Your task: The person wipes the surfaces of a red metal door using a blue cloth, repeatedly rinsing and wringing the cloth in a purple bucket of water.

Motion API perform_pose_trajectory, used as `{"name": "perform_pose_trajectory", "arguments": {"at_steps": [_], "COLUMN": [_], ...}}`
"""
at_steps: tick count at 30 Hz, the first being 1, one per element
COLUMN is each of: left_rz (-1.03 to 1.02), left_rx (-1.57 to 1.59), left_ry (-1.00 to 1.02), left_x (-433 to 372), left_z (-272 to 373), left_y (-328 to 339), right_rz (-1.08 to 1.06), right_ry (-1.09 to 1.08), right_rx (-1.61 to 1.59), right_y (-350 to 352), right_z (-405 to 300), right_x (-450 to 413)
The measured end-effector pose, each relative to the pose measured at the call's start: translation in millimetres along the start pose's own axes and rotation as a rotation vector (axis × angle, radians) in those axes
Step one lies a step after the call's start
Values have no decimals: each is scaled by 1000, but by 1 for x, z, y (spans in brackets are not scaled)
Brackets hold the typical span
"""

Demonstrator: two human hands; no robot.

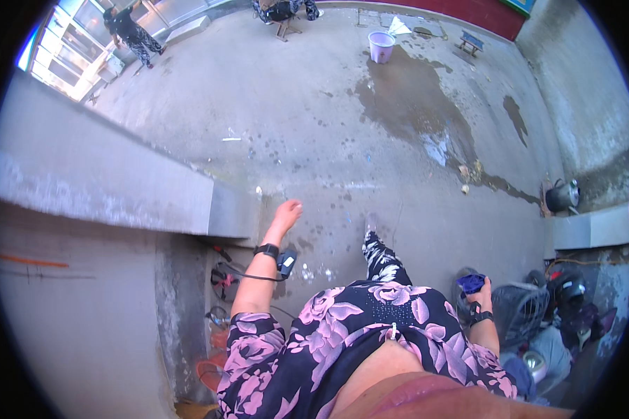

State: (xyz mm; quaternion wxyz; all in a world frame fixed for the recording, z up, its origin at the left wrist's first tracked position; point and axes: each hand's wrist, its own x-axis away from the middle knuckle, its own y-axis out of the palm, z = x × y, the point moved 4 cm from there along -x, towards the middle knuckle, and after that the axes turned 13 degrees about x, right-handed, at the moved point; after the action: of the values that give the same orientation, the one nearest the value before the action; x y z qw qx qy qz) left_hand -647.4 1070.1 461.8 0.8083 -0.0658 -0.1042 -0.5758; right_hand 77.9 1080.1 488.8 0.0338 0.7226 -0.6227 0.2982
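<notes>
My left hand (288, 213) is held out in front over the concrete ground, its fingers loosely curled, with nothing seen in it. A black band circles the wrist, and a small dark device (286, 263) with a cable hangs beside the forearm. At my right side, my right hand (481, 296) grips a crumpled purple-blue bundle (470, 283), which looks like cloth or thin plastic. That wrist wears a black band too. One leg in black-and-white patterned trousers shows below me.
A low wall (188, 199) runs along the left. A basket (521, 309) and piled items stand at right, near a metal kettle (563, 195). Farther off are a lilac bucket (381, 48) by wet ground, a small stool (470, 44), a standing person (133, 34) and a seated person (285, 9).
</notes>
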Motion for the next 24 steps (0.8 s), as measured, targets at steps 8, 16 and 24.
{"name": "perform_pose_trajectory", "arguments": {"at_steps": [8, 16, 24], "left_rz": [-64, -254, -474], "left_rx": [-392, -1154, -1275], "left_ry": [-208, -553, -8], "left_x": [-76, -58, -424], "left_z": [33, -114, -46], "left_y": [-13, -135, -171], "right_rz": [32, -263, -24], "right_ry": [274, 127, 215], "right_rx": [-751, -814, -867], "right_y": [82, 209, 224], "right_z": [-135, -465, -563], "right_x": [-250, -497, -671]}}
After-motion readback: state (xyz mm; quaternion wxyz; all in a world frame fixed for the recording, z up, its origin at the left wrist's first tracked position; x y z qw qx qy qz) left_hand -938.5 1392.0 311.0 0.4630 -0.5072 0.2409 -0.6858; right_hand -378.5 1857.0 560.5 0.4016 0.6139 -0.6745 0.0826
